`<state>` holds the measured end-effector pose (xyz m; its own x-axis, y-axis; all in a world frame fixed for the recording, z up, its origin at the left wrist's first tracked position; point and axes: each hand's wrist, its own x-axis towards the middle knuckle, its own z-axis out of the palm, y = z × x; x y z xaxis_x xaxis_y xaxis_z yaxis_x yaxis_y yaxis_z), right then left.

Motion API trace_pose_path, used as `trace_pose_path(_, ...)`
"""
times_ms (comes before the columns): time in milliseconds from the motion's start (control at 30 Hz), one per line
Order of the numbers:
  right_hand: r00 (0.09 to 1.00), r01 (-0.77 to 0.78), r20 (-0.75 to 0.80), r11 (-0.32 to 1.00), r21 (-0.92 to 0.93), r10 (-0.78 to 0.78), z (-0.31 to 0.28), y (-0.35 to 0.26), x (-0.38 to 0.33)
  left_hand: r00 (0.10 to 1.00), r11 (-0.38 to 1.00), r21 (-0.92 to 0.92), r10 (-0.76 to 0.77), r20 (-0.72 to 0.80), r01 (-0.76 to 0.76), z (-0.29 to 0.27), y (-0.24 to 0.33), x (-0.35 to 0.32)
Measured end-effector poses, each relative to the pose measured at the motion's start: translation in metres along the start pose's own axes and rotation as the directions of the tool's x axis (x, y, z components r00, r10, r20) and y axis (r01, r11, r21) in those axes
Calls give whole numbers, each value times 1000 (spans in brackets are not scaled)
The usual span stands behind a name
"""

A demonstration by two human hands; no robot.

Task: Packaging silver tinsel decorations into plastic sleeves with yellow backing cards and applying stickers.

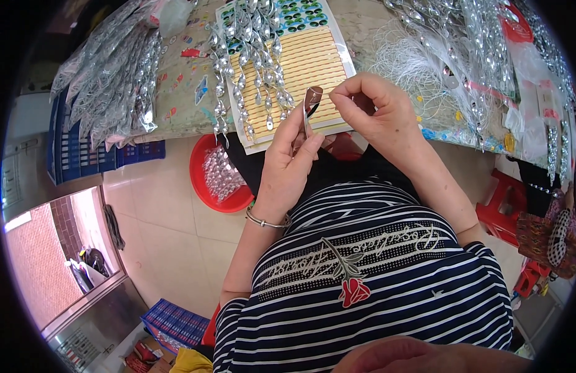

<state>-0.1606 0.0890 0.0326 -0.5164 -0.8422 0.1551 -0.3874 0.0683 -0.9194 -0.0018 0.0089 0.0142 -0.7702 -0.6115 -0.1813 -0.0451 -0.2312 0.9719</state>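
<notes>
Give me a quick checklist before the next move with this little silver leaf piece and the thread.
1. Left hand grips the silver leaf piece by its lower end: ok.
2. Right hand pinched at the piece's top edge: ok.
3. Thread between the right fingertips: cannot tell, too fine to see.
4. Finished silver strands lie on the yellow striped card, apart from both hands: ok.
5. Red bowl of loose pieces sits below the table edge by the left wrist: ok.
</notes>
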Motion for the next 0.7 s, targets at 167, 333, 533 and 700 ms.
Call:
trace_pose_path(167,999,24,-22,1000,14,-23,3,0,0,1000,1000,20,-12,-3,12,-1,-1,-1)
trace_pose_path(333,997,82,3,995,-59,-82,3,2,1,1000,999,32,-23,6,23,-1,-3,0)
trace_pose_path(533,997,78,7,994,-72,-78,4,1,0,1000,999,43,-14,-1,14,-1,-3,-1)
trace_pose_path(700,991,133,7,987,-92,-133,5,-5,-4,1000,999,24,-24,-9,24,-4,-6,-1)
